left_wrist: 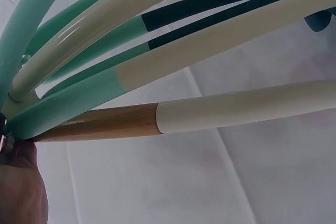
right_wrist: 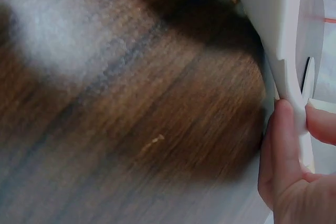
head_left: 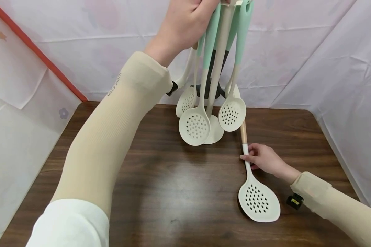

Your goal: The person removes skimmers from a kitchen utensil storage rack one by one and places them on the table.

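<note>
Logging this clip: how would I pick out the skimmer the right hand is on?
On the dark wooden table, look right of the rack of hanging utensils. The skimmer lies flat there, the right hand pinching its handle; it alone lies down and has a wooden handle end.

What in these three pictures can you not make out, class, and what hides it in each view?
- Head view: the left hand and the rack top are cut by the upper edge.
- Left wrist view: the hanging utensils show handles only; their heads lie outside the frame.
- Right wrist view: the table is blurred; the skimmer is cropped.
</note>
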